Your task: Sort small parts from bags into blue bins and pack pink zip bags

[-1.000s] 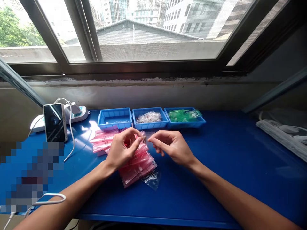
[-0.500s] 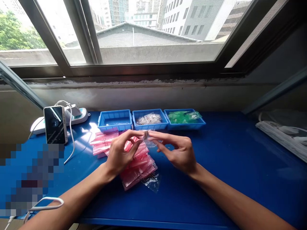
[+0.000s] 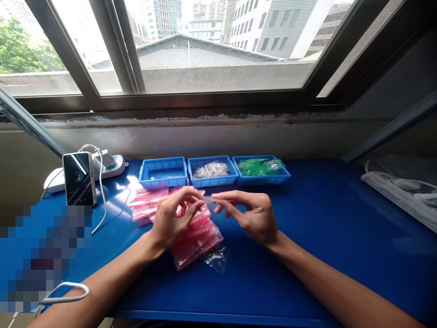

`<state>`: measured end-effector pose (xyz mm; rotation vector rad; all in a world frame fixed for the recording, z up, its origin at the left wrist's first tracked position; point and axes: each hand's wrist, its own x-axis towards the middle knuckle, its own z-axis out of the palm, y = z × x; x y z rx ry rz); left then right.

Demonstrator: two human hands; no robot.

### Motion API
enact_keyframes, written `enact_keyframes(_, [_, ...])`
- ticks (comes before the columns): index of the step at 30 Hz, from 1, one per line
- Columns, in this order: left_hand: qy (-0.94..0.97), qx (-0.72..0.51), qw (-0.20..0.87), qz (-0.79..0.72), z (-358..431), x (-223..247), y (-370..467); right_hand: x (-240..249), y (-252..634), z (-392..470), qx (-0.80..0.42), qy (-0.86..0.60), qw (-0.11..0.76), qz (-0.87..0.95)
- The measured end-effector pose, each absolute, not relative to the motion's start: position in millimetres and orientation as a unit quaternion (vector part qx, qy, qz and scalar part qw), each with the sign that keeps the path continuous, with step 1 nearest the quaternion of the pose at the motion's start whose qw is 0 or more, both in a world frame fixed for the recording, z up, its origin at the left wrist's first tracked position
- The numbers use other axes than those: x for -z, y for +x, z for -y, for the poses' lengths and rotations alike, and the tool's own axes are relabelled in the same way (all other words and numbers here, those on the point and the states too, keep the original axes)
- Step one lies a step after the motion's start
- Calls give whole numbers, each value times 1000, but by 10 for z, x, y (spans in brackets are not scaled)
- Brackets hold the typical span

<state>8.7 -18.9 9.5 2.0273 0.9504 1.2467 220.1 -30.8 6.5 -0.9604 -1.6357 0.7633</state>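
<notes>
The step in hand looks to be fine fingertip work on a bit of clear film (image 3: 208,199), held up between the two hands over the far right part of the pink bags (image 3: 194,243). The left hand (image 3: 175,218) has its thumb and forefinger drawn together at the film's left side, and its grip looks clamped there. The right hand (image 3: 256,216) meets the film's right side with its fingertips; whether that grip is clamped or only touching, I cannot tell. What, if anything, the film encloses is too small to make out.

A next move on so thin a piece would call for a steady left pinch and a light touch from the right, since film could slip or crease.

Under the hands, the pink bags lie in an overlapping heap on the worktop (image 3: 307,264). A clear bag (image 3: 215,260) with dark slender pieces sticks out from the heap's near right corner. At the far side stand three bins in a row: the left bin (image 3: 164,182) with a few thin pieces, the middle bin (image 3: 214,182) with shiny clear packets (image 3: 210,170), the right bin (image 3: 264,180) with green bags (image 3: 254,167).
</notes>
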Motion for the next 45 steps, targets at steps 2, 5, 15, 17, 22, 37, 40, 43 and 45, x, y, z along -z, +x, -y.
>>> enact_keyframes(2, [741,-441,338,-376,207,-115,95,-83,2188,304,-360,-407,510,667])
enact_keyframes(5, [713,-412,399,-404,216,-150,106,-87,2169,300,-420,-424,478,645])
enact_keyframes(15, [687,-407,426,-424,186,-145,121,-43,2174,290,-485,-434,455,608])
enact_keyframes(17, [688,-416,417,-424,184,-130,119,-37,2174,289,-477,-436,462,608])
enact_keyframes(22, [703,-445,377,-407,189,-106,108,-14,2164,289,-447,-433,493,608])
enact_keyframes(37, [733,-497,290,-361,190,-92,99,-15,2200,308,-319,-425,507,679])
enact_keyframes(40, [733,-477,307,-376,192,-105,101,-55,2196,300,-350,-416,496,677])
enact_keyframes(43, [724,-431,362,-398,192,-117,111,-84,2184,289,-473,-397,426,661])
enact_keyframes(45, [713,-418,389,-406,187,-122,117,-91,2176,270,-561,-378,380,631])
